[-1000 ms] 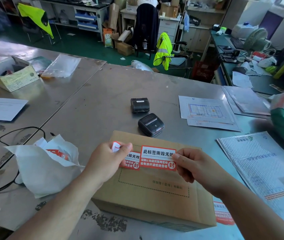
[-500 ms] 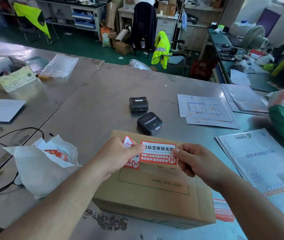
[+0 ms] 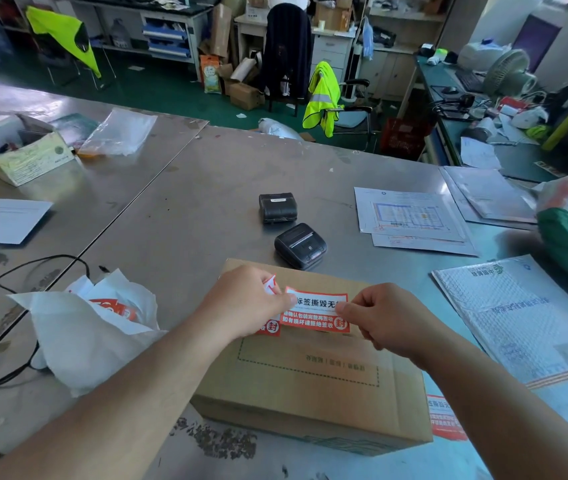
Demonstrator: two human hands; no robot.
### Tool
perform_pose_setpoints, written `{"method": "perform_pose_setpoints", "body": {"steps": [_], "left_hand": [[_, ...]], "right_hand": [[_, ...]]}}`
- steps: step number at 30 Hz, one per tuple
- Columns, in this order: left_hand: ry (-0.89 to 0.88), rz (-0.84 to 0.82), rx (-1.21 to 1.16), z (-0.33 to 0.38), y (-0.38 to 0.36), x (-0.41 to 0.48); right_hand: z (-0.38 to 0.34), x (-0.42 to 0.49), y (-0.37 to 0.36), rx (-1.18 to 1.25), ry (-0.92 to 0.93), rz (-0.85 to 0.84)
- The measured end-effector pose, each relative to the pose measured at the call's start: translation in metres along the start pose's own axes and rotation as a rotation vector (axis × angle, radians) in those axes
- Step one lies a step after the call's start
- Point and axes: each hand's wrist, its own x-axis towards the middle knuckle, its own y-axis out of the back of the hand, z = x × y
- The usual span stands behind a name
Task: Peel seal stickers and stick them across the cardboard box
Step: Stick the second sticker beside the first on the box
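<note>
A brown cardboard box (image 3: pixel 310 386) lies flat on the steel table in front of me. Above its top I hold a red-and-white seal sticker (image 3: pixel 317 311) with Chinese print. My left hand (image 3: pixel 248 303) pinches its left end together with a curled strip of further stickers or backing (image 3: pixel 270 284). My right hand (image 3: pixel 379 317) pinches the sticker's right end. Whether the sticker touches the box I cannot tell. Another red sticker (image 3: pixel 447 419) lies on the table at the box's right side.
Two small black label printers (image 3: pixel 299 244) (image 3: pixel 278 206) sit just beyond the box. A crumpled white bag (image 3: pixel 81 330) and a black cable (image 3: pixel 16 271) lie left. Printed sheets (image 3: pixel 410 216) and a bubble mailer (image 3: pixel 524 317) lie right. An open carton (image 3: pixel 16 150) stands far left.
Both hands have carried the sticker a little further over the box top, and the hands have drawn closer together along it. The box has not moved.
</note>
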Motion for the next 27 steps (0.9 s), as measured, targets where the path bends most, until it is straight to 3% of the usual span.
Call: {"method": "perform_pose_setpoints", "body": {"steps": [13, 27], "left_hand": [[-0.052, 0.062, 0.289, -0.003, -0.012, -0.002], [-0.081, 0.083, 0.342, -0.007, -0.02, -0.001]], "right_hand": [[0.005, 0.003, -0.018, -0.23, -0.021, 0.065], [0.006, 0.0, -0.024, -0.287, -0.036, 0.09]]}}
